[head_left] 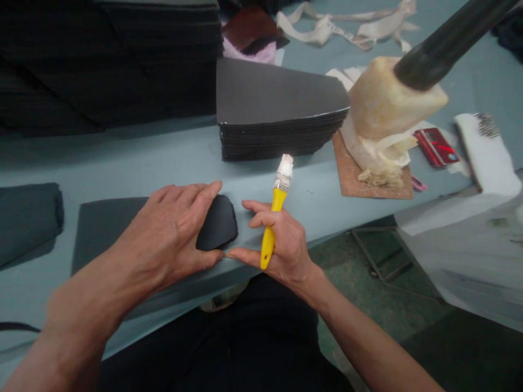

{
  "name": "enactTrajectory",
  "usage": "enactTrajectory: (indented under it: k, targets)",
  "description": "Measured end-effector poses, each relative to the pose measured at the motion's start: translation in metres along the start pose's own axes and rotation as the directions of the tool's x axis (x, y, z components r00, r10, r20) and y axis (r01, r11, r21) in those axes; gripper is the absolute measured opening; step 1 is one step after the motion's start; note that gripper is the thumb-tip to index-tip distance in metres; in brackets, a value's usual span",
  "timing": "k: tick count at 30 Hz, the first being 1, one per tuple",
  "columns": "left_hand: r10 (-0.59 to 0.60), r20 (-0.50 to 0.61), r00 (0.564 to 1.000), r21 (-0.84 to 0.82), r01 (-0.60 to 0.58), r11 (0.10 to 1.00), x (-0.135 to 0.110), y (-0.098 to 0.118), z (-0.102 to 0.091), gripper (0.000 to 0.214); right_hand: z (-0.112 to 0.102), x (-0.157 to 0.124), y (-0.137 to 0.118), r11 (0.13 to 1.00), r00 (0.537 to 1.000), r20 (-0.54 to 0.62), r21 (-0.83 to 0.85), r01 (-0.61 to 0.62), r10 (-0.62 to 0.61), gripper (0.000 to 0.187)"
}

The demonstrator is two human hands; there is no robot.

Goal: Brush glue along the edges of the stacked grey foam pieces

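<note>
I see the left hand (177,226) palm down, thumb spread from the fingers, over the dark piece (220,220) at centre-left of the frame. At centre, the right hand (288,245) grips the brush (278,201), bristles up, index and thumb stretched out. I have a stack (281,100) at upper centre, a jug (394,100) at upper right.

From where I operate, the bench (143,160) reads pale grey-blue. Near its front edge I see a brush (278,200) with a yellow handle and white-coated bristles, and a black piece (220,220). Toward the back edge I pick out a panel stack (281,106), charcoal on top and black down the sides, and cream ribbons (316,34) with dark lettering. Further right I get a yellowish-cream container (388,103), a brown board (352,177) and a red case (437,148).
</note>
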State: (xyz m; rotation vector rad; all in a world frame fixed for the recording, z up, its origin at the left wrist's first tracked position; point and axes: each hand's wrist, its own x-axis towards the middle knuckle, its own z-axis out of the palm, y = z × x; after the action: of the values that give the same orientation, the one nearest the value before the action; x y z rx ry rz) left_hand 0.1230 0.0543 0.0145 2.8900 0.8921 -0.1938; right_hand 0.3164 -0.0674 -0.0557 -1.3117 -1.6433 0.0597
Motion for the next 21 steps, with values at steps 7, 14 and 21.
enactTrajectory:
  k: [7, 14, 21]
  targets:
    - [0.016, -0.013, 1.000, -0.057, -0.017, 0.998, -0.0024, 0.0023, -0.0014, 0.090, 0.0009, -0.0018, -0.0001, 1.000, 1.000, -0.008, -0.018, -0.013, 0.013, 0.036]
    - [0.036, -0.036, 0.999, -0.053, -0.038, 0.998, -0.0051, 0.0017, 0.0018, 0.085, 0.0024, -0.0013, 0.0005, 1.000, 1.000, -0.023, -0.022, -0.006, 0.006, 0.034]
    - [0.041, -0.029, 0.999, -0.050, -0.043, 0.998, -0.0038, -0.0006, 0.0047, 0.091, 0.0039, -0.0011, 0.0014, 0.999, 0.999, -0.047, -0.032, 0.008, -0.009, 0.040]
